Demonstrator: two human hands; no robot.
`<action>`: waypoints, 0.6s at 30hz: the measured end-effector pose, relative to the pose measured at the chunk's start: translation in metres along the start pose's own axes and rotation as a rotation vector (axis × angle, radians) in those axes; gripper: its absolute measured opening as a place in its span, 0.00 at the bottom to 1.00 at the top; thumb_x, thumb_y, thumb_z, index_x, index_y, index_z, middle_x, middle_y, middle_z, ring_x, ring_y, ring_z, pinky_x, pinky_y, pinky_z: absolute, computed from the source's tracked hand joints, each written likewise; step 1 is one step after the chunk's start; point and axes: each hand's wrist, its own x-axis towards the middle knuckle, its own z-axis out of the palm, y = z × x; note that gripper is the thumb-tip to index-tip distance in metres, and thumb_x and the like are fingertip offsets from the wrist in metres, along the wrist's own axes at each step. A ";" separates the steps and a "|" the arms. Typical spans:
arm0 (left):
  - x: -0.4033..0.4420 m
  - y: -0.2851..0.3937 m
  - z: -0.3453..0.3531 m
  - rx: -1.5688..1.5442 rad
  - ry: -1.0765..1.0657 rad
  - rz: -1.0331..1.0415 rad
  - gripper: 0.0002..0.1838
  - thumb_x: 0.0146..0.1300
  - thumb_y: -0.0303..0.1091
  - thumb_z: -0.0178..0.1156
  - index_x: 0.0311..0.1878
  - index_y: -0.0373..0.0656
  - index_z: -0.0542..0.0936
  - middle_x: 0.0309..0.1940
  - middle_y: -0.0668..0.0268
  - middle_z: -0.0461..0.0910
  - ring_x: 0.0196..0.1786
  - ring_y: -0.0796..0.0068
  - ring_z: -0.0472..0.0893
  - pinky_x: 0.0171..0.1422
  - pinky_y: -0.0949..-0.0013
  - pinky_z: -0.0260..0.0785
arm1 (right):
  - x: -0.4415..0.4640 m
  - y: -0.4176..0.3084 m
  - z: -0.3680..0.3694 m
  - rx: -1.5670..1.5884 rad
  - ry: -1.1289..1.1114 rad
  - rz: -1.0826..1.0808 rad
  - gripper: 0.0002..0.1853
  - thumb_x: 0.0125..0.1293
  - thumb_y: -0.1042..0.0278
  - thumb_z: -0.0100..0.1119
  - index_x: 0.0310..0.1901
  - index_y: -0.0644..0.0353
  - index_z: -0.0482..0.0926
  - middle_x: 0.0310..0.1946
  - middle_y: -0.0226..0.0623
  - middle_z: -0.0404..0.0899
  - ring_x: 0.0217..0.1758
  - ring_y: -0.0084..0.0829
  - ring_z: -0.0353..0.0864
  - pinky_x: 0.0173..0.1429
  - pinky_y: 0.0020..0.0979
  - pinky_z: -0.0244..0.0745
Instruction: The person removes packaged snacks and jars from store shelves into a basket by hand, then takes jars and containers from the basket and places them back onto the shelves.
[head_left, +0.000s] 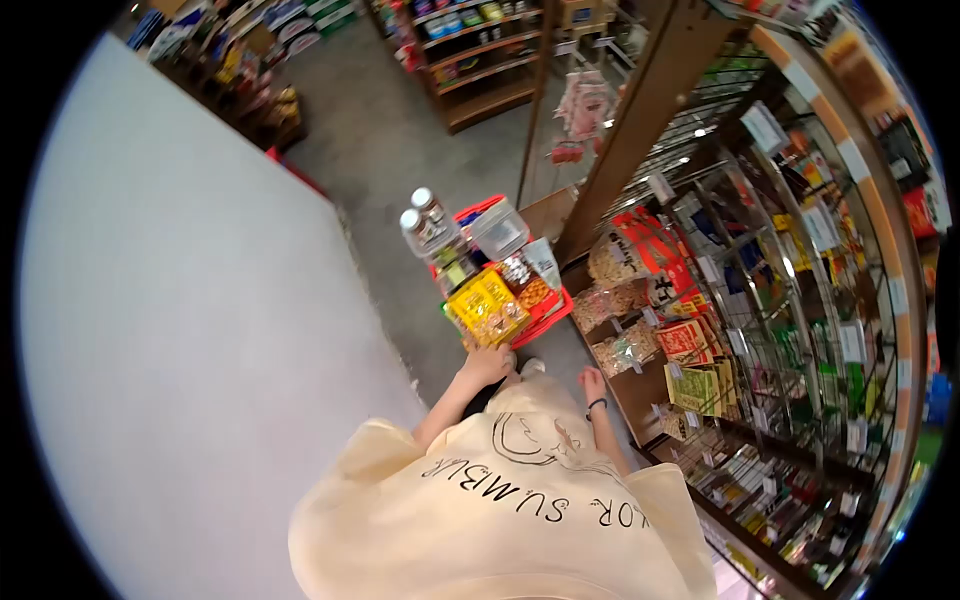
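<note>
A red shopping basket [551, 318] full of goods is in front of me. Its near end meets my left hand [487, 361], whose fingers are curled there, just below a yellow packet [488, 305]; the exact grip is partly hidden. Beside that packet lie a brown packet with a food picture [532, 287] and a pale pouch [543, 262]. Farther in are a clear plastic container [499, 229] and two bottles with white caps [424, 215]. My right hand [592, 382] hangs by my side near the shelf, fingers loosely curled, holding nothing visible; a dark band circles its wrist.
Shelving [760, 300] with snack bags, packets and price tags runs close along my right. On the left stands a large white wall or panel [200, 330]. Grey floor [400, 130] leads ahead to another stocked shelf [480, 70]. Pink packages [584, 105] hang near a brown post [635, 120].
</note>
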 end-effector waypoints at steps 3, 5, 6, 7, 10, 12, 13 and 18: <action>-0.015 0.004 0.001 0.003 -0.028 -0.045 0.22 0.55 0.43 0.51 0.51 0.42 0.68 0.48 0.50 0.73 0.53 0.52 0.72 0.54 0.49 0.62 | 0.001 -0.006 0.014 0.174 -0.064 -0.046 0.11 0.65 0.69 0.45 0.45 0.63 0.72 0.31 0.35 0.77 0.34 0.23 0.76 0.41 0.23 0.72; -0.025 0.003 -0.003 0.050 -0.083 -0.124 0.23 0.55 0.44 0.51 0.53 0.42 0.68 0.50 0.52 0.72 0.53 0.54 0.72 0.54 0.49 0.63 | 0.000 -0.011 0.022 0.162 -0.112 -0.039 0.11 0.65 0.70 0.45 0.45 0.63 0.72 0.33 0.37 0.78 0.35 0.24 0.77 0.42 0.23 0.72; -0.030 0.000 -0.003 0.028 -0.096 -0.154 0.24 0.56 0.44 0.51 0.54 0.43 0.68 0.50 0.52 0.72 0.54 0.55 0.71 0.54 0.48 0.63 | -0.003 -0.011 0.025 0.191 -0.153 -0.047 0.11 0.65 0.69 0.46 0.45 0.63 0.72 0.34 0.37 0.78 0.36 0.25 0.77 0.43 0.24 0.72; -0.034 -0.002 0.000 0.030 -0.099 -0.174 0.24 0.56 0.44 0.51 0.54 0.43 0.68 0.50 0.52 0.72 0.54 0.55 0.71 0.54 0.48 0.63 | -0.006 -0.010 0.029 0.225 -0.191 -0.054 0.11 0.65 0.69 0.46 0.46 0.64 0.72 0.35 0.38 0.78 0.37 0.26 0.77 0.43 0.25 0.73; -0.048 -0.013 0.002 0.046 -0.097 -0.234 0.23 0.56 0.44 0.51 0.53 0.43 0.68 0.49 0.53 0.73 0.54 0.54 0.71 0.54 0.49 0.63 | -0.008 -0.016 0.034 0.093 -0.260 -0.033 0.11 0.65 0.70 0.46 0.46 0.65 0.71 0.36 0.39 0.77 0.39 0.28 0.78 0.45 0.25 0.73; -0.050 -0.017 -0.004 0.020 -0.089 -0.256 0.23 0.56 0.43 0.51 0.53 0.42 0.68 0.48 0.53 0.73 0.53 0.54 0.71 0.54 0.50 0.63 | -0.013 -0.023 0.034 0.094 -0.266 -0.034 0.11 0.65 0.70 0.45 0.46 0.65 0.71 0.36 0.39 0.78 0.39 0.28 0.78 0.46 0.25 0.72; -0.049 -0.021 -0.006 0.018 -0.090 -0.256 0.23 0.56 0.43 0.51 0.53 0.42 0.68 0.48 0.53 0.73 0.53 0.54 0.71 0.54 0.50 0.63 | -0.011 -0.028 0.033 0.084 -0.264 -0.060 0.11 0.65 0.70 0.45 0.46 0.65 0.71 0.35 0.40 0.78 0.39 0.28 0.78 0.46 0.25 0.72; -0.034 -0.038 -0.046 -0.056 0.399 -0.169 0.18 0.56 0.37 0.52 0.49 0.39 0.70 0.42 0.54 0.76 0.48 0.54 0.73 0.51 0.53 0.64 | -0.021 -0.071 0.056 0.177 -0.226 -0.021 0.12 0.64 0.71 0.46 0.47 0.65 0.71 0.38 0.41 0.78 0.42 0.28 0.77 0.49 0.25 0.71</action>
